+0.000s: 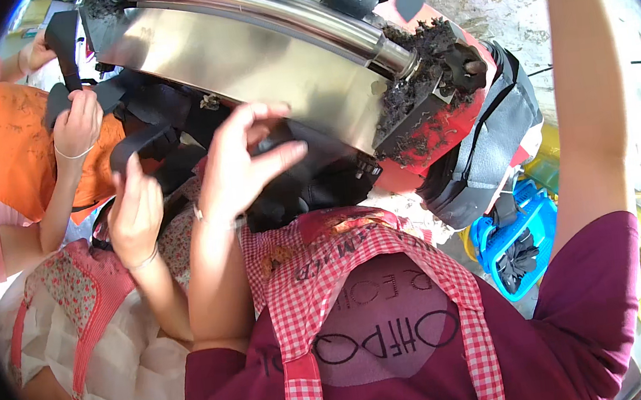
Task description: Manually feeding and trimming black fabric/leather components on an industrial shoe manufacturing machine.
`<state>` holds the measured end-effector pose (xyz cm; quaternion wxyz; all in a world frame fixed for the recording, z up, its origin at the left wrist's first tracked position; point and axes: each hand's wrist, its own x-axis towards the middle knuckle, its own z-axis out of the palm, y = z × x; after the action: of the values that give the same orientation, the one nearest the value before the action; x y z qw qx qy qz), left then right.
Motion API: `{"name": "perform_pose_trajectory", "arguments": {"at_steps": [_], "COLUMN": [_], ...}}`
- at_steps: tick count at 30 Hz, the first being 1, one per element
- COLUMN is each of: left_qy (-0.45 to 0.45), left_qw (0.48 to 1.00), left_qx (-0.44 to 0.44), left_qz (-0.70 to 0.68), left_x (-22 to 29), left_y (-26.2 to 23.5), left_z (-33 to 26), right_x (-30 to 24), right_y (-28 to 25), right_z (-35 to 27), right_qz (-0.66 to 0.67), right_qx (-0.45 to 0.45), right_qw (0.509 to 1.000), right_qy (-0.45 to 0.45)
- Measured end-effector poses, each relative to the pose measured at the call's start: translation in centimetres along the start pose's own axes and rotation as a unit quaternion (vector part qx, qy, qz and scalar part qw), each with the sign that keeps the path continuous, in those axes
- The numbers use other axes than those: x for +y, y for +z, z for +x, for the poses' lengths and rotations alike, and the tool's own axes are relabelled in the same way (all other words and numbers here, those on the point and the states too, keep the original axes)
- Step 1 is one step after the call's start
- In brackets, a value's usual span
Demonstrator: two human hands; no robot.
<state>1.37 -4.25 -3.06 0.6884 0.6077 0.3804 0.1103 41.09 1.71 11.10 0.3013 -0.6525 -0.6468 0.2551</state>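
The pile of loose, dull black, leather-like pieces (pixel 327 184) lies just beyond and to the right of my left hand (pixel 235 166), partly over my lap. I'd expect each piece to be light, pliable and hard to break, smooth enough to slide on its neighbour; an edge pinched between thumb and fingertips seems the surest hold. My left hand is spread, thumb well apart from the fingers, and I see nothing gripped in it; whether a fingertip touches the pile I can't tell. My right arm reaches up past the top edge, so I can't tell what my right hand is doing.

Ahead of my left hand slopes a broad, curved, polished steel plate (pixel 259 66), hard and slick, with a shiny cylindrical metal roller (pixel 270 14) above it. To the right of that hand, crumbly dark shavings (pixel 433 44) cling to the red painted metal housing (pixel 443 136). Farther right droops a stack of floppy black sheets (pixel 505 137), with a bright blue plastic basket (pixel 544 227) below. Just left of my left hand, a co-worker's hand (pixel 135 219) is at a smooth black strip with a rounded end (pixel 144 143).
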Motion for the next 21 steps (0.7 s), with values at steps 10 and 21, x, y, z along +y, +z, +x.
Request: {"name": "perform_pose_trajectory", "arguments": {"at_steps": [10,21], "left_qy": [0.104,0.193], "left_qw": [0.95,0.859], "left_qx": [0.096,-0.087], "left_qz": [0.278,0.466], "left_x": [-1.2,-18.1], "left_y": [-2.1,5.8], "left_z": [5.6,-1.8], "right_x": [5.1,-1.4], "right_y": [12.7,3.7], "right_z": [0.4,-0.9], "right_qz": [-0.062,0.237], "right_qx": [-0.359,-0.171], "right_qw": [0.919,0.955], "right_qy": [0.149,0.057]}}
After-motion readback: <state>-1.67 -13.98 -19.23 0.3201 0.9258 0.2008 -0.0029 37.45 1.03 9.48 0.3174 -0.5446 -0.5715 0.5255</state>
